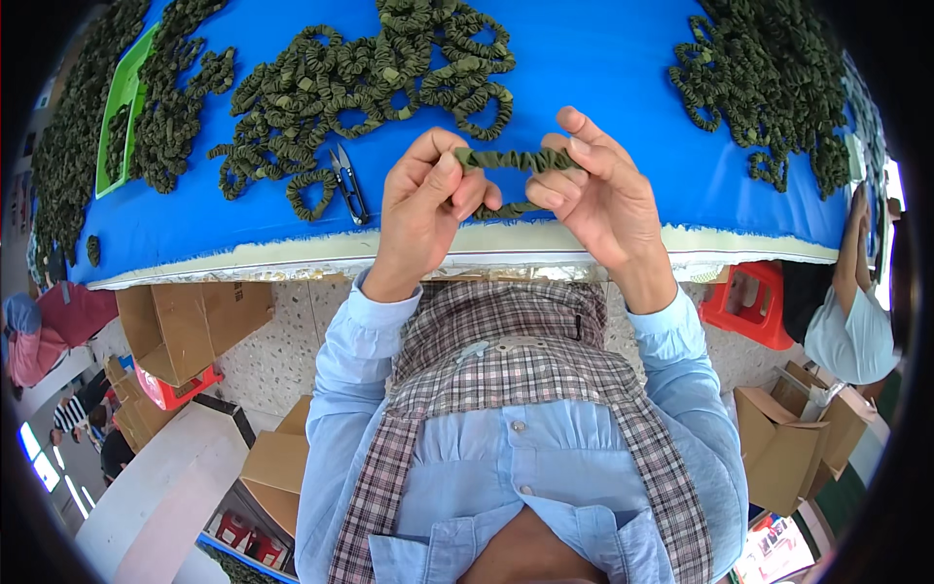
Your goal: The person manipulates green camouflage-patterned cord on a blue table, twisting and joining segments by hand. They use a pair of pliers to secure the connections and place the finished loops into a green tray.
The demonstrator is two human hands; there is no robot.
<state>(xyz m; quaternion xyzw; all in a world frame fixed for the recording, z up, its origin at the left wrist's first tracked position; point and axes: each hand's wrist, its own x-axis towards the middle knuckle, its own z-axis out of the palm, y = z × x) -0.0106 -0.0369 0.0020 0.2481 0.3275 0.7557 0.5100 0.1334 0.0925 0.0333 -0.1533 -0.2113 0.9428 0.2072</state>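
Note:
Between my two hands a dark green fabric scrunchie [516, 161] is stretched into a long loop, just above the near edge of the blue-covered table. My left hand [428, 195] pinches its left end, thumb on top. At the other end my right hand [605, 185] grips it between thumb and fingers, with one finger raised. Part of the loop passes behind my fingers. Left of my left hand lie thread snips [348, 185] with dark handles, blades pointing away. A single scrunchie [311, 195] lies beside them, near a large heap of scrunchies [360, 83].
More scrunchie heaps [769, 78] cover the far right and the left, around a green tray [125, 107]. Below the table edge stand cardboard boxes [199, 316] and a red stool [749, 304]. Another person's arm [852, 243] is at the right edge.

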